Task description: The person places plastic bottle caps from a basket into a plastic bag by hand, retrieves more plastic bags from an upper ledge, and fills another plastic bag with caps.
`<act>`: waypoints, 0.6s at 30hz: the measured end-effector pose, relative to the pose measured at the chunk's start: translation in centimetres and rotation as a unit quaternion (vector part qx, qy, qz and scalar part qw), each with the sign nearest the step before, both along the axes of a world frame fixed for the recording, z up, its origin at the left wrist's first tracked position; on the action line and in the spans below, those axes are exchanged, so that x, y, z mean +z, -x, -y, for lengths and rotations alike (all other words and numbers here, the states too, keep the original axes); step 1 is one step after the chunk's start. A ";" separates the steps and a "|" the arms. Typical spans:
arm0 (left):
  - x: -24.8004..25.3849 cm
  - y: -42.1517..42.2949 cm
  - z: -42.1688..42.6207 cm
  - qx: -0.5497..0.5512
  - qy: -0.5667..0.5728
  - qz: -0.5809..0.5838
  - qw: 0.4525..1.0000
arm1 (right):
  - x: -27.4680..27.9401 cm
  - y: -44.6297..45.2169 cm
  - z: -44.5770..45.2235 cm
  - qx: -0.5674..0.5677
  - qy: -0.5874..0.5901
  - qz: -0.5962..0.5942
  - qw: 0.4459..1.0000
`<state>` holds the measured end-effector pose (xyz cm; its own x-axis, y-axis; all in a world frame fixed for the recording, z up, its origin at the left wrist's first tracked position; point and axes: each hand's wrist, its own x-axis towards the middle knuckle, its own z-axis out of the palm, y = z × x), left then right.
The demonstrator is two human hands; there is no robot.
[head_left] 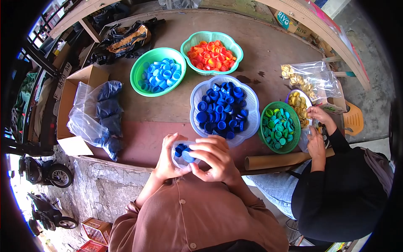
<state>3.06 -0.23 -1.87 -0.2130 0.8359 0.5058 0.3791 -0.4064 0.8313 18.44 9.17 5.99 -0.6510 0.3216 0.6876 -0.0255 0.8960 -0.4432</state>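
Note:
My left hand (167, 158) is closed around the side of a clear plastic bag (179, 166), its mouth held open in front of my chest. Dark blue bottle caps (179, 149) show inside it. At the bag's mouth, my right hand (215, 157) has its fingers curled around a blue bottle cap (188, 156); whether it holds more is hidden. Just beyond my hands stands a lavender basket (195, 93) heaped with dark blue caps (220, 108).
Behind are a green basin (136, 63) of light blue caps and a mint basket (238, 46) of orange-red caps. A green basket (264, 138) of green caps stands right, beside a co-worker's hands (317, 140) handling yellow caps. Filled bags (110, 107) lie by a carton (67, 96) at left.

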 end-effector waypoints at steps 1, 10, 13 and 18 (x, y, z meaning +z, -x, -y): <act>0.1 0.0 -0.1 -0.005 -0.007 -0.001 1.000 | 0.0 0.2 0.1 0.000 0.032 0.041 0.999; 0.0 0.2 0.3 -0.012 0.019 0.007 1.000 | -4.4 -3.4 -6.6 -0.199 0.334 -0.314 0.866; -0.1 0.2 0.3 -0.013 0.022 0.014 1.000 | -8.6 -5.7 -12.0 -0.334 0.311 -0.251 0.854; -0.1 0.3 0.1 -0.012 0.024 0.017 0.999 | -10.2 -5.8 -15.4 -0.386 0.214 0.031 0.897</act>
